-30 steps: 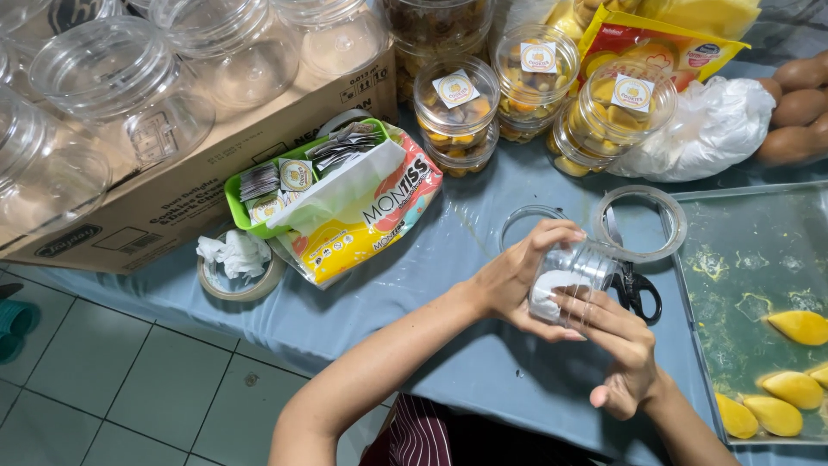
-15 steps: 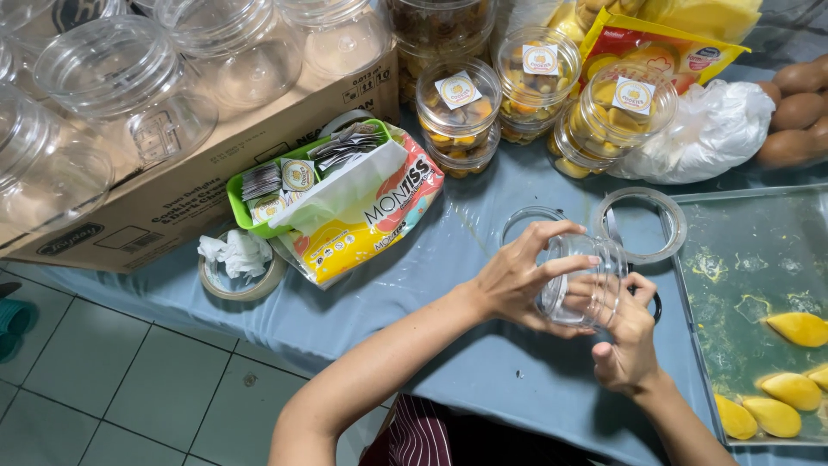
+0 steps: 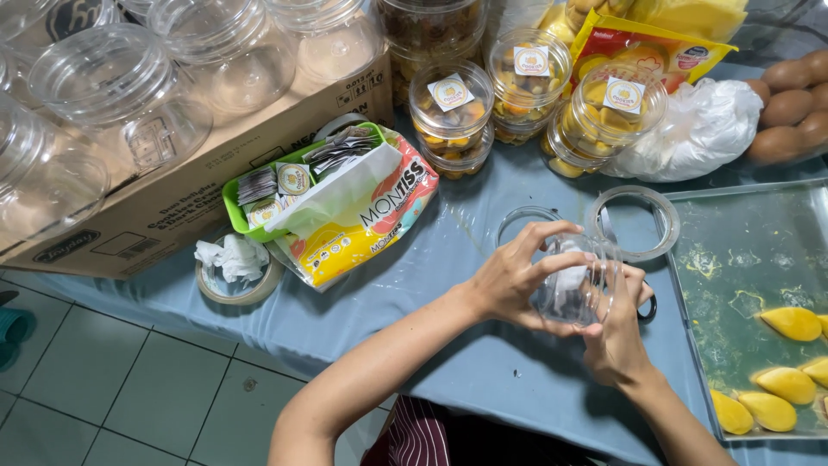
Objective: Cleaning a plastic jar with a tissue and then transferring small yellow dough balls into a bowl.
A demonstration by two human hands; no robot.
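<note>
Clear plastic jar (image 3: 580, 289) sits gripped between left hand (image 3: 511, 278) and right hand (image 3: 617, 341), white tissue (image 3: 569, 278) inside.

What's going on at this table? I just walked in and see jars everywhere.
A person holds a clear plastic jar tipped on its side over the blue-covered table. The left hand grips it from outside, while the right hand presses a white tissue inside it, as if wiping. Two clear lids lie just behind. Filled, labelled jars stand further back, empty jars fill a cardboard box, and yellow fruit pieces lie on a tray at the right.
</note>
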